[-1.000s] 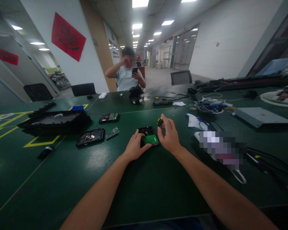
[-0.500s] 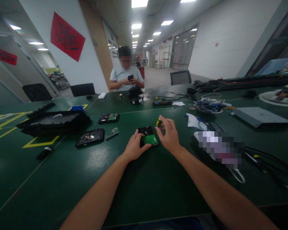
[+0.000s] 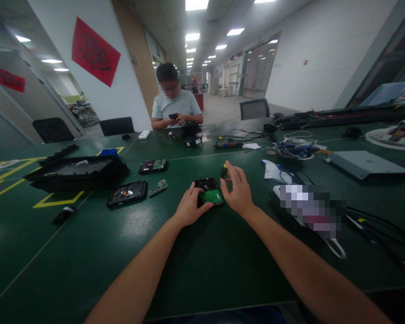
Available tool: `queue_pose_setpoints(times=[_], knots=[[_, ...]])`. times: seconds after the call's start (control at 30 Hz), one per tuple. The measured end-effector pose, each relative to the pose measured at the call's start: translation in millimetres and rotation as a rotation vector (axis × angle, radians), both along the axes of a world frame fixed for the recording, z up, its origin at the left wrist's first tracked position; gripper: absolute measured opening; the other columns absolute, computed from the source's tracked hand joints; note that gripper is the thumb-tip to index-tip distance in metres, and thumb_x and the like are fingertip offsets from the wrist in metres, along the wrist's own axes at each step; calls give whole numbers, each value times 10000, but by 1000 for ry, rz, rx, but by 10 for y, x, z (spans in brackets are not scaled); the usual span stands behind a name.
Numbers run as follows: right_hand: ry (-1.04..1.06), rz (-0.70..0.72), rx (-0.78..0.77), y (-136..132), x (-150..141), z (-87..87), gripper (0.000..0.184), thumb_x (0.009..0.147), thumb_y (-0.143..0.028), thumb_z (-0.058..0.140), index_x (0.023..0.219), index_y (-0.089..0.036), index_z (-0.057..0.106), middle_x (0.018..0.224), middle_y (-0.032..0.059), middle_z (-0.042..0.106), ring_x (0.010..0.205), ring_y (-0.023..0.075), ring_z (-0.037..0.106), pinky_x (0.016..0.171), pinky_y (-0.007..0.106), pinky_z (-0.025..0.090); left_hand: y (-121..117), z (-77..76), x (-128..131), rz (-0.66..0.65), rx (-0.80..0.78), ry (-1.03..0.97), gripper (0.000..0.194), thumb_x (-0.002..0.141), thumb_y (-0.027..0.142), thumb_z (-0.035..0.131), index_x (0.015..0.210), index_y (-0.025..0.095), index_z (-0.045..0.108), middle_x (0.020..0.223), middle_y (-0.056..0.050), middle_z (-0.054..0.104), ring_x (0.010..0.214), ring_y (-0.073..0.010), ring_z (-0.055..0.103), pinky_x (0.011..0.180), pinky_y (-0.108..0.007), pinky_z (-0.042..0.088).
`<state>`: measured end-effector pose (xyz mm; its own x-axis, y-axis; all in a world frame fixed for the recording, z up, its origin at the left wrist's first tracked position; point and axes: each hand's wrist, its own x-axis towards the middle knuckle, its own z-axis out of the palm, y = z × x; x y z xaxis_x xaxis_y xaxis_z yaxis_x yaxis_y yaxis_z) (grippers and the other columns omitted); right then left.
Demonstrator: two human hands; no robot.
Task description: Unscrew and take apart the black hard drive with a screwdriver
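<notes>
Your left hand (image 3: 191, 206) spans the black drive (image 3: 207, 183), steadying it on the tabletop (image 3: 202, 270) ahead of you; your right grip (image 3: 236, 191) pinches a dark-and-yellow handle (image 3: 224, 171) at its right, tip hidden. Best hold that handle upright and press evenly, I'd judge. The drive lies flat, green circuit board (image 3: 212, 196) facing up on its near half.

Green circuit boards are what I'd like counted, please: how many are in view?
3: one board partly under the left hand; another board on the black unit farther back and left; a loose board in front of that unit. Others may be hidden.
</notes>
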<state>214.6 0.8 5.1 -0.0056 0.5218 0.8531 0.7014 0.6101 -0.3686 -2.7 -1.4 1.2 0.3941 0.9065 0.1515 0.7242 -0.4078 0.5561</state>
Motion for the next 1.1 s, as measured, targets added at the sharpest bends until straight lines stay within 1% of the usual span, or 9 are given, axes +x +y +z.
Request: queue_pose_setpoints(times=[0.07, 0.2, 0.33, 0.37, 0.5, 0.67, 0.83, 1.0, 1.1], knots=[[3, -11, -4, 5, 2, -4, 613, 1031, -256, 505, 1621, -284, 343, 1300, 144, 563, 1097, 273, 651, 902, 478, 641, 2, -5, 1, -1, 2, 1, 585, 901, 520, 731, 1345, 175, 568, 1656, -255, 394, 1620, -357, 241, 1259, -548, 325], [19, -9, -11, 11, 8, -6, 601, 1025, -295, 544, 1600, -280, 371, 1262, 135, 568, 990, 252, 668, 839, 459, 657, 6, -20, -2, -3, 10, -16, 564, 898, 513, 735, 1329, 188, 570, 1633, -239, 435, 1614, -352, 260, 1254, -546, 338], [6, -17, 6, 3, 3, 4, 592, 1044, -265, 482, 1617, -284, 337, 1326, 147, 559, 1135, 276, 648, 937, 486, 635, 3, -16, -5, 0, 3, -16, 570, 895, 522, 735, 1335, 199, 570, 1650, -224, 417, 1619, -347, 248, 1260, -541, 334], [6, -20, 3, 1, 2, 5, 589, 1046, -265, 479, 1617, -289, 333, 1324, 146, 557, 1122, 272, 651, 926, 483, 639, 1, -12, -5, 0, 3, -17, 566, 896, 522, 735, 1333, 202, 570, 1653, -221, 414, 1621, -344, 243, 1264, -538, 329], [12, -2, 2, 2, 7, 2, 587, 1041, -297, 532, 1599, -297, 351, 1256, 130, 552, 940, 230, 666, 798, 430, 662, -6, 7, 4, 3, -6, -1, 580, 903, 523, 730, 1344, 184, 565, 1654, -247, 403, 1623, -347, 234, 1265, -541, 324], [-5, -19, 12, 2, 6, 5, 597, 1045, -254, 485, 1619, -288, 322, 1303, 142, 549, 1086, 260, 649, 894, 463, 646, -9, 22, 11, 7, -5, 6, 587, 901, 519, 735, 1341, 169, 568, 1667, -263, 373, 1623, -347, 233, 1267, -528, 323], [8, -36, 29, -7, 1, 9, 593, 1032, -293, 547, 1596, -292, 360, 1254, 132, 544, 1041, 259, 641, 818, 443, 659, -7, 15, 6, 0, -3, 7, 574, 906, 521, 728, 1338, 180, 567, 1660, -252, 392, 1623, -350, 233, 1256, -543, 334], [-1, -15, 20, 0, -1, -5, 618, 1034, -240, 504, 1625, -283, 328, 1305, 145, 529, 1129, 273, 627, 916, 473, 633, -3, 3, 7, 7, -8, -6, 586, 898, 512, 742, 1340, 165, 578, 1668, -267, 371, 1618, -360, 243, 1263, -525, 324], [12, -21, 18, 11, 3, -16, 612, 1029, -259, 528, 1614, -284, 352, 1280, 137, 532, 1064, 261, 634, 869, 457, 641, -3, 3, 9, 11, -11, -17, 589, 892, 510, 749, 1340, 168, 579, 1677, -259, 360, 1615, -363, 250, 1266, -526, 321]])
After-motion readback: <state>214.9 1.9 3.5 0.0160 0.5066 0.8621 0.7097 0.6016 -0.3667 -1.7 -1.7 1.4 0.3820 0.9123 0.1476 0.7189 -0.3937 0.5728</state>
